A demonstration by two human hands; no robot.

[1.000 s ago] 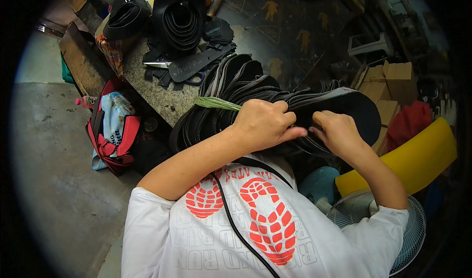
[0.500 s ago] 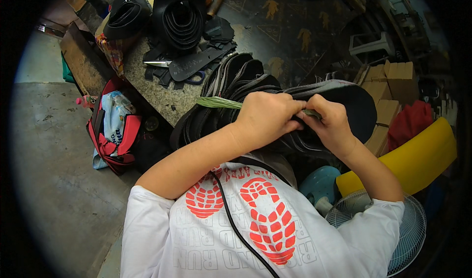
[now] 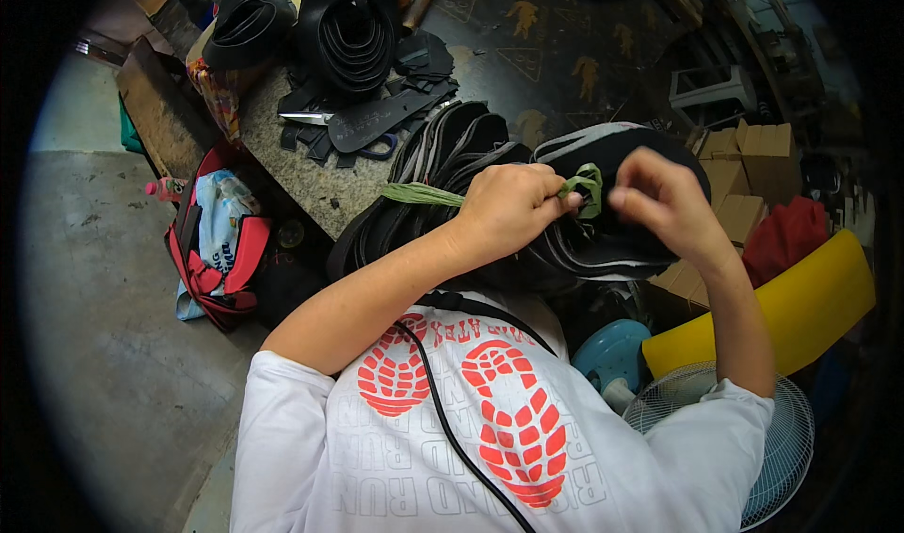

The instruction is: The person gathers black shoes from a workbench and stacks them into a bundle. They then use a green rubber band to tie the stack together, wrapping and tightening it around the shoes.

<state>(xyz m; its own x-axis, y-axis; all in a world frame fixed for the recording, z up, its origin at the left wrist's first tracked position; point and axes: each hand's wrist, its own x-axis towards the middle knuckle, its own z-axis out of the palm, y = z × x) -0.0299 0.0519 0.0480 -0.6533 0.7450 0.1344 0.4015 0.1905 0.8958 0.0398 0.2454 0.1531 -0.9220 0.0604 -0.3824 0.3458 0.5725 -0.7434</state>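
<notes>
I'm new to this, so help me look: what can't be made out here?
In the head view:
Green, fibrous strip: its middle is hidden by the left hand.
Right hand: blurred; whether its fingers hold anything is unclear.
Blue-handled metal scissors: middle hidden under a flat, black, sole-shaped piece.
Round, wire-guarded fan: partly hidden by the white cloth sleeve.

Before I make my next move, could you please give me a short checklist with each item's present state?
1. Left hand gripping the green strip: ok.
2. Right hand off the strip's loop: ok, it looks apart, though blurred.
3. Loop drawn tight: not ok, it stands open beside the left hand.
4. Strip passing right around the black pieces: cannot tell, partly hidden.
5. Scissors away from both hands: ok, among black scraps.
</notes>
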